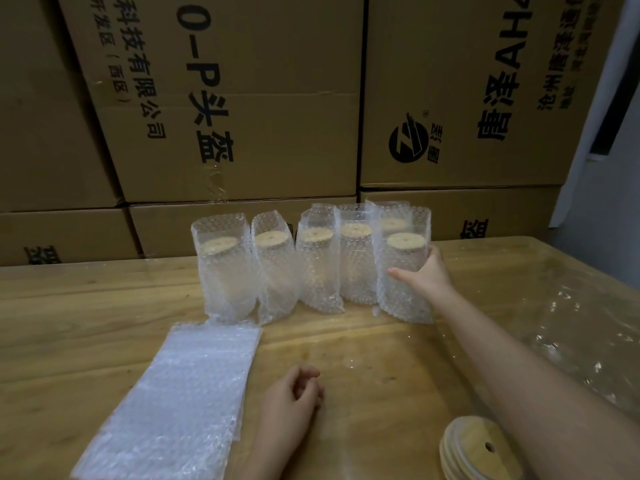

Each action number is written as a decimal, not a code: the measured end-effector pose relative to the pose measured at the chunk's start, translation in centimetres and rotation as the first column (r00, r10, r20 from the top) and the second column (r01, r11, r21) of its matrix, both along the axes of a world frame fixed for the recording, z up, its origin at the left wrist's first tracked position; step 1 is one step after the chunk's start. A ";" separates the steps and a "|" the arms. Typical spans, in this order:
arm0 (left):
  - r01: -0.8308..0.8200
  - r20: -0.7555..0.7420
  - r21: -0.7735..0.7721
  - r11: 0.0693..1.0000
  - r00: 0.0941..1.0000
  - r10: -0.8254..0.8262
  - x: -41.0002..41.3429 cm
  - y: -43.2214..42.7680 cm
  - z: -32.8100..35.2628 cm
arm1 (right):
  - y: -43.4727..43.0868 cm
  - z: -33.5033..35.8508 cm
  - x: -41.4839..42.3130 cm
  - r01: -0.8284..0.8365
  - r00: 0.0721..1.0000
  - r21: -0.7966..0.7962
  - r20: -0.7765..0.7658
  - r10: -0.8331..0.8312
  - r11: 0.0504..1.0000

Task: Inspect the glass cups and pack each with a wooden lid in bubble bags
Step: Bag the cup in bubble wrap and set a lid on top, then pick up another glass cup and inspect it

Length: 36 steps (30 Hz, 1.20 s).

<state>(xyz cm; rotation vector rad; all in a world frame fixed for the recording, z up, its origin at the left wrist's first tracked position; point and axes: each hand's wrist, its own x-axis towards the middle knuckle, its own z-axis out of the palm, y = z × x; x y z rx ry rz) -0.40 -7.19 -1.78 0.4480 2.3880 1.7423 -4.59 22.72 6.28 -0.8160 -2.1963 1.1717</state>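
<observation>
It was a warehouse or stockroom packing station. Large brown corrugated cardboard cartons (242, 98), printed with black Chinese characters and a round logo, stood stacked like a wall behind a worn wooden worktable (381, 341). On it stood a row of bubble-bagged glass cups (273, 271) beside a flat stack of clear bubble bags (180, 393).

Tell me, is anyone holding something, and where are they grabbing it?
The right hand grips the rightmost bagged cup by its side, just below the wooden lid. The left hand holds nothing.
</observation>
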 end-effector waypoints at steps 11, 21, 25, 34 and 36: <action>-0.002 -0.029 0.006 1.000 1.000 0.002 0.7 -0.5 0.2 | -0.1 0.4 2.0 -0.060 0.996 -0.118 0.052 0.067 0.991; -0.069 0.005 0.076 0.995 0.998 0.069 2.1 -0.8 1.4 | -4.8 3.3 11.2 -0.233 0.931 -0.024 0.284 0.230 0.972; -0.080 0.077 0.088 0.993 0.994 0.074 3.3 -1.5 1.9 | -6.7 6.3 17.1 -0.210 0.899 0.280 0.432 0.072 0.937; -0.082 0.079 0.134 0.988 0.994 0.072 7.3 -3.5 2.8 | -7.0 7.9 25.2 0.007 0.687 0.641 0.555 -0.469 0.768; -0.088 0.081 0.121 0.989 0.994 0.078 7.7 -3.7 2.7 | -7.0 7.7 25.4 -0.004 0.679 0.641 0.565 -0.468 0.767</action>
